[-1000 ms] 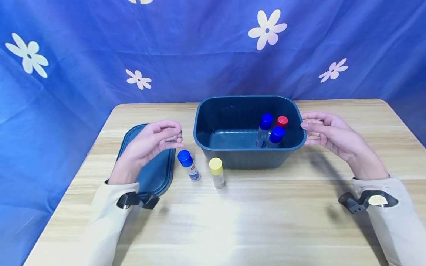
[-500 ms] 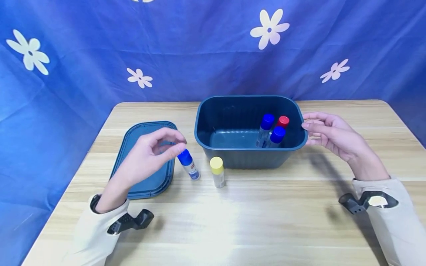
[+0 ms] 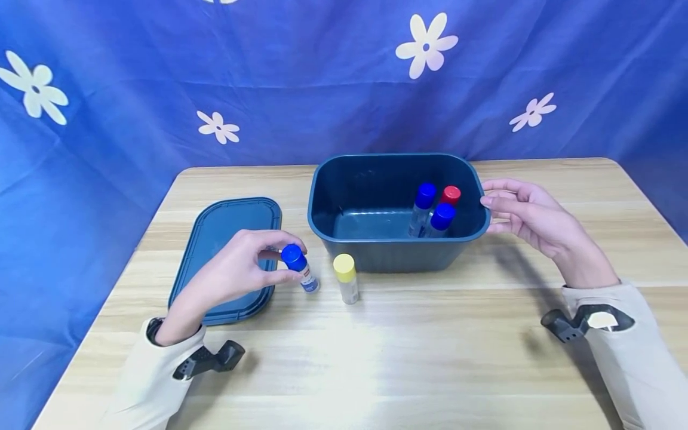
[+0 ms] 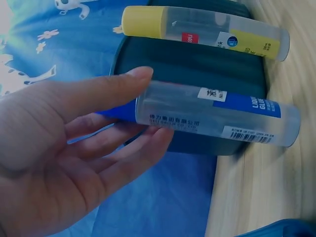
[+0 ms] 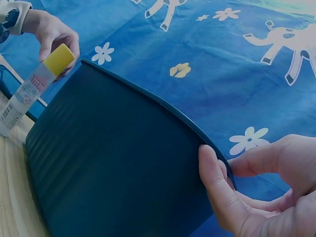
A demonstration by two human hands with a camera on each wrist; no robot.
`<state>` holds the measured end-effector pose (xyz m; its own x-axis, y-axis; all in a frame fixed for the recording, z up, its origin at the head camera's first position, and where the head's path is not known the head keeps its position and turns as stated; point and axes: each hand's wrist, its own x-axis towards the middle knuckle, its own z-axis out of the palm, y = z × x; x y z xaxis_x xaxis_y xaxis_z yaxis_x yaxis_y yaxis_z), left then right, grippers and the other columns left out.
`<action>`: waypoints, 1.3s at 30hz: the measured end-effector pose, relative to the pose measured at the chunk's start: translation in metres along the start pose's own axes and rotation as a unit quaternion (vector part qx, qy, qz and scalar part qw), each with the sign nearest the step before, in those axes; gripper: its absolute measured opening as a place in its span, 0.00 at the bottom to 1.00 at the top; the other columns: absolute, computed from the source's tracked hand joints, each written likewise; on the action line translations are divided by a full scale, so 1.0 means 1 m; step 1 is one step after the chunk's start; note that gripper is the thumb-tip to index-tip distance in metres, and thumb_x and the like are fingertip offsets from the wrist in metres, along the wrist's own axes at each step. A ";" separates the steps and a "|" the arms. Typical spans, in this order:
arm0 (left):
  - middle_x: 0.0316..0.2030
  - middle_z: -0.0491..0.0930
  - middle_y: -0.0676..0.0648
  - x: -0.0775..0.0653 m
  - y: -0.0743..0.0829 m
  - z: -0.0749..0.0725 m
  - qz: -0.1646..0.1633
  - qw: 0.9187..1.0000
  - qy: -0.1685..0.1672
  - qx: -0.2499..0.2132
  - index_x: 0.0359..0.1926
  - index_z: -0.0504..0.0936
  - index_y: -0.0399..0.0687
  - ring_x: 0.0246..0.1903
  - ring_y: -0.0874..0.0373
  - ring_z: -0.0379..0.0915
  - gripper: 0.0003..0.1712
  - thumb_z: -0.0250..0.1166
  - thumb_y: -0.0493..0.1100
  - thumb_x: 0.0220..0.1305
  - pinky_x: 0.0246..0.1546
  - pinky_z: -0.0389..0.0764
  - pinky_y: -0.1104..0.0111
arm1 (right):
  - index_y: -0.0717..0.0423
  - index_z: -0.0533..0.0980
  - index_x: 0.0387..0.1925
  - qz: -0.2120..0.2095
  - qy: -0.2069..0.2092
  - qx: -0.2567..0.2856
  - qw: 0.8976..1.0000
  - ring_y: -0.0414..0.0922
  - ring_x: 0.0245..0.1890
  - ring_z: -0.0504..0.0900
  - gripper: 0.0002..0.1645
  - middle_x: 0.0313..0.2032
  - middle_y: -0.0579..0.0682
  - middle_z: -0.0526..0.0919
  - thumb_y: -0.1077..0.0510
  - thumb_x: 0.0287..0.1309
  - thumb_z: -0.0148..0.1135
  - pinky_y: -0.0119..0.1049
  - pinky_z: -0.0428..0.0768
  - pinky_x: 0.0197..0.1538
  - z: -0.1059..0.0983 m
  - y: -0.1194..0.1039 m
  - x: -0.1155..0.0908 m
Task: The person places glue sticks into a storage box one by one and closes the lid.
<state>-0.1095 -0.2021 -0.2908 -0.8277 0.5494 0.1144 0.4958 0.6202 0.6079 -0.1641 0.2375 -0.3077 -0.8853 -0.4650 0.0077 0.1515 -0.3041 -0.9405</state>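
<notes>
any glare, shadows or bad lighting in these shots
Head: white glare washes out the near middle of the table, and a shadow falls on it beside the right sleeve; left wrist: dimmer, but the blue cloth turns pale and washed out at upper left; right wrist: also dim, with the box very dark.

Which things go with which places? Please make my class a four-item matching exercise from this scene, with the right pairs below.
1. Lid
2. Red-capped bottle
3. Yellow-capped bottle
4. Curtain

A. Inside the box
B. Hanging behind the table
C. Lying flat on the table
D. Standing on the table, in front of the box

Pairs: 1-C, 2-A, 3-D, 4-B
</notes>
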 end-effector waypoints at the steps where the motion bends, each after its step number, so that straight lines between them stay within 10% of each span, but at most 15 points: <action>1: 0.34 0.82 0.54 0.000 -0.001 0.000 0.002 1.000 -0.005 0.002 0.43 0.83 0.43 0.34 0.62 0.79 0.17 0.76 0.38 0.50 0.41 0.85 0.63 | 0.65 0.73 0.50 0.000 0.000 0.001 1.000 0.49 0.35 0.86 0.13 0.41 0.56 0.84 0.73 0.67 0.47 0.40 0.86 0.39 0.000 0.000 0.001; 9: 0.32 0.83 0.56 0.001 -0.002 0.001 0.006 1.000 -0.005 0.013 0.40 0.85 0.46 0.33 0.62 0.81 0.14 0.76 0.41 0.51 0.36 0.84 0.66 | 0.67 0.73 0.49 0.003 -0.016 0.030 0.999 0.49 0.35 0.87 0.13 0.39 0.57 0.84 0.73 0.68 0.45 0.40 0.86 0.39 -0.001 0.001 0.002; 24: 0.30 0.84 0.59 0.001 0.003 -0.008 0.044 0.992 0.115 -0.013 0.38 0.87 0.48 0.32 0.66 0.82 0.12 0.76 0.38 0.50 0.39 0.84 0.72 | 0.69 0.73 0.50 0.006 -0.050 0.072 0.996 0.50 0.36 0.86 0.15 0.41 0.58 0.84 0.74 0.69 0.41 0.41 0.86 0.41 -0.005 0.001 0.006; 39: 0.28 0.85 0.53 0.016 0.041 -0.050 0.178 0.936 0.302 -0.031 0.32 0.87 0.38 0.29 0.65 0.82 0.13 0.79 0.39 0.44 0.33 0.82 0.76 | 0.69 0.74 0.50 0.009 -0.059 0.088 0.994 0.49 0.37 0.86 0.16 0.41 0.58 0.84 0.74 0.69 0.40 0.40 0.86 0.41 -0.004 0.002 0.009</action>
<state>-0.1157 -0.1957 -0.2251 -0.6200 0.2864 0.7304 0.7676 0.4139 0.4893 -0.1736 0.2359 -0.3112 -0.8256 -0.5628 0.0418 0.2502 -0.4314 -0.8668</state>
